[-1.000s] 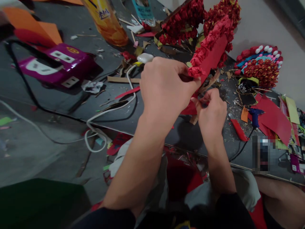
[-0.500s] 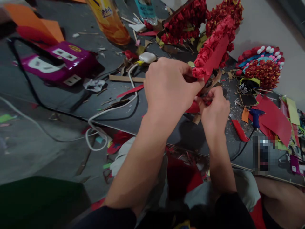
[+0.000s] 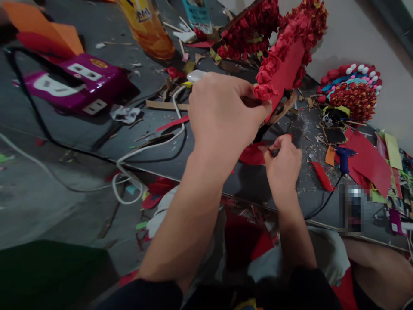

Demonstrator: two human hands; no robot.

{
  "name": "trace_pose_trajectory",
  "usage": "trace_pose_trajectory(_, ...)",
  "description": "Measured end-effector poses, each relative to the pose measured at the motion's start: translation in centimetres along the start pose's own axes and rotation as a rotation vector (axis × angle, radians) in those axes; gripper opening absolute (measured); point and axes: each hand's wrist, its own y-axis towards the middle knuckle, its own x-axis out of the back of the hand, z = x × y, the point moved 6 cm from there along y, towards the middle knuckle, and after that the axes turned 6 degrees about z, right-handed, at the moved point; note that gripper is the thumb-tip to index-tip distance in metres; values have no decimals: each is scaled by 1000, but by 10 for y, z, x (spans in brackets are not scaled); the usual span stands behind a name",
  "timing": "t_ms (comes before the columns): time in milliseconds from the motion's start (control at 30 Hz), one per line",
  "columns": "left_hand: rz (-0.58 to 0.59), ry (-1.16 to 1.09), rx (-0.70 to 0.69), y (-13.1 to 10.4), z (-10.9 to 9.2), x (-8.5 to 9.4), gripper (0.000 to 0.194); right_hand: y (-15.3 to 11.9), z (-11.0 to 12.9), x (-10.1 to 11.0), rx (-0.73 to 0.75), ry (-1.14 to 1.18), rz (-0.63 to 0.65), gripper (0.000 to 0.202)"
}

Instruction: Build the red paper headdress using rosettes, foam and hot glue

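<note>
Pinching the near end of a red ruffled paper frame [image 3: 285, 71] between the thumb and bent fingers of the left hand [image 3: 222, 112], with the thumb laid against the frame just below the crumpled paper rosettes of its edge. Holding the right hand [image 3: 284, 165] lower and nearer, apart from the frame, with thumb and forefinger brought close together and the other fingers curled in. Cannot tell of anything caught in that pinch; can see a piece of red paper [image 3: 251, 155] just by the thumb tip. Can trace the frame from the left fingertips up and away over the dark table [image 3: 248, 187], beside another red ruffled strip [image 3: 248, 34]. Over to the left, can see a purple power strip [image 3: 93, 79], a crumpled tissue [image 3: 125, 114] near it, and, closer to the left hand, a white cable [image 3: 174, 101] and a flat cardboard strip [image 3: 161, 105]. Farther back, can see a bottle of orange drink [image 3: 153, 36] and a blue-labelled bottle [image 3: 196, 15]. Over to the right, can make out a fan-shaped decoration [image 3: 353, 97] edged with white beads, a blue glue gun [image 3: 345, 160] against red paper sheets [image 3: 372, 159], and a red-handled utility knife [image 3: 323, 176] near the right hand.
</note>
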Motion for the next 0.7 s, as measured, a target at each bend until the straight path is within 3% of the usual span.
trace_pose_trajectory(167, 0, -13, -19, 0, 1, 0, 25, -7, 1, -3, 36, -18, 7, 17)
trace_pose_trajectory(367, -7, -23, -11, 1, -1, 0, 22, -16, 9, 4, 191, 35, -170, 25)
trace_pose_trajectory(567, 12, -43, -45, 1, 1, -1, 23, 2, 10, 8, 112, 47, -198, 20)
trace_pose_trajectory(700, 26, -76, -39, 1, 4, -1, 22, 9, 13, 0, 86, 38, -129, 15)
